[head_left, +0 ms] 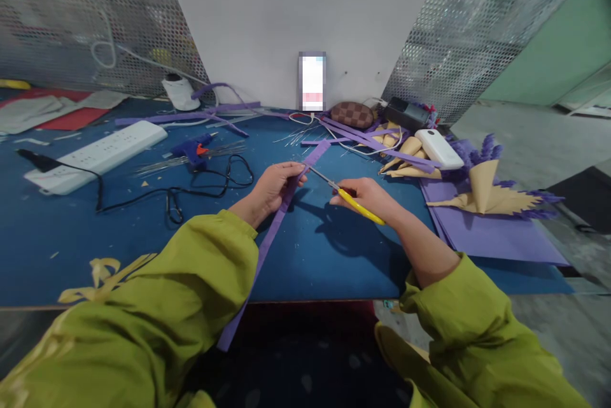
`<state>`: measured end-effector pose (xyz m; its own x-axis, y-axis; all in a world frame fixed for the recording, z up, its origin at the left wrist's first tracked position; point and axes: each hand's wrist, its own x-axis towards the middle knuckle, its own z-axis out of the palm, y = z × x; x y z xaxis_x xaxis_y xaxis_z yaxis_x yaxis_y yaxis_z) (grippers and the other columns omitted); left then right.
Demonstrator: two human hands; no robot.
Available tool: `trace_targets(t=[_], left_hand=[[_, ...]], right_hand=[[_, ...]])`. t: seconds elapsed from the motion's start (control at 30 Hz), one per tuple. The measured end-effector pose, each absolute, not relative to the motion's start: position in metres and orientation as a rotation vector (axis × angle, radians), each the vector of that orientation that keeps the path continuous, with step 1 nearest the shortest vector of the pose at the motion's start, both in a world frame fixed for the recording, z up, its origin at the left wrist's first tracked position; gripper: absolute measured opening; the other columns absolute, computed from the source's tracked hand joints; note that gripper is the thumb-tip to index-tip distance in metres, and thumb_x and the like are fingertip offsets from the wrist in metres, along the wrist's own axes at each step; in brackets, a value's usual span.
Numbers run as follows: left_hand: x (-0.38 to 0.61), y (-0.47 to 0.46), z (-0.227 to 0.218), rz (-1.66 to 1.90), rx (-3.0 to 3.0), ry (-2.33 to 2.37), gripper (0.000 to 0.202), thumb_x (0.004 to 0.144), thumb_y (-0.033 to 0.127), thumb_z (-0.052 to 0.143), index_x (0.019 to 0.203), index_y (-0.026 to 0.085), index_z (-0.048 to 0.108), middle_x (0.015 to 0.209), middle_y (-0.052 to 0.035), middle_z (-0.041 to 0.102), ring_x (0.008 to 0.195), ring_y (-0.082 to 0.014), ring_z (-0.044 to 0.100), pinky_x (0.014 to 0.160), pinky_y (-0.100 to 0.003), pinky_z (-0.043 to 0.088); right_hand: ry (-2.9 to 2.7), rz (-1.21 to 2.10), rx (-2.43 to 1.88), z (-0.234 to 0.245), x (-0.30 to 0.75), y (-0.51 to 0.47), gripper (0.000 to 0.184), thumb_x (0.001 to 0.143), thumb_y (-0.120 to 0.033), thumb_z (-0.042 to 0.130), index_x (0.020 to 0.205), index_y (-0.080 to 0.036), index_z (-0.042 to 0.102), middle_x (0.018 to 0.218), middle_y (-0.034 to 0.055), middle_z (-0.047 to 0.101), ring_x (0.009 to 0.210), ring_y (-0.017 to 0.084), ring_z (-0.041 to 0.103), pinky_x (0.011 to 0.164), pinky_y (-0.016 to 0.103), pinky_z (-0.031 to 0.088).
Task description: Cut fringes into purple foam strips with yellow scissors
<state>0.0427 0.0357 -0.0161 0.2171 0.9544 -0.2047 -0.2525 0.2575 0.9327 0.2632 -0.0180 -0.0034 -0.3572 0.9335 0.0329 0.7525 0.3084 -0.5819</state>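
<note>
My left hand (278, 186) pinches a long purple paper strip (270, 237) near its upper end. The strip runs down past the table edge toward my lap, and its top end sticks out beyond my fingers. In my right hand (365, 196) is a pair of scissors with yellow handles (358, 205). Their blades point up and left and meet the strip beside my left fingertips; whether they have cut into it I cannot tell. Both hands are above the middle of the blue table (305, 268).
Left lie a white power strip (107, 153), a black cord and a blue glue gun (195, 151) on thin wires. A phone (312, 82) leans on the back wall. On the right are purple sheets (501, 239), a paper-wrapped lavender bunch (487, 191), a white power bank (438, 148) and a checkered pouch (352, 114).
</note>
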Motion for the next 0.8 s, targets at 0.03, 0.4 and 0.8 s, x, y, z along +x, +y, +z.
trace_targets(t=[0.03, 0.4, 0.8], left_hand=[[0.042, 0.036, -0.016, 1.017, 0.910, 0.966, 0.009, 0.064, 0.022, 0.074, 0.067, 0.014, 0.069, 0.058, -0.0019, 0.064, 0.052, -0.0091, 0.055, 0.051, -0.019, 0.046], [0.044, 0.034, -0.014, 1.063, 0.939, 0.959, 0.020, 0.058, 0.026, 0.081, 0.070, 0.014, 0.070, 0.061, -0.0033, 0.067, 0.055, -0.0103, 0.057, 0.054, -0.021, 0.048], [0.046, 0.034, -0.017, 1.203, 1.046, 0.904, 0.020, 0.057, 0.027, 0.081, 0.068, 0.014, 0.071, 0.060, -0.0002, 0.065, 0.056, -0.0099, 0.055, 0.062, -0.024, 0.046]], right_hand=[[-2.216, 0.699, -1.500, -0.004, 0.264, -0.017, 0.040, 0.081, -0.057, 0.060, 0.075, -0.018, 0.061, 0.058, -0.0052, 0.045, 0.056, 0.010, 0.038, 0.054, 0.023, 0.024], [-2.221, 0.569, -1.542, -0.001, 0.262, -0.018, 0.041, 0.082, -0.056, 0.059, 0.067, -0.019, 0.053, 0.058, -0.0048, 0.044, 0.057, 0.011, 0.037, 0.055, 0.023, 0.023], [-2.296, 0.342, -1.647, 0.004, 0.255, -0.024, 0.033, 0.083, -0.056, 0.057, 0.079, -0.023, 0.056, 0.067, -0.0025, 0.057, 0.058, 0.012, 0.044, 0.055, 0.023, 0.023]])
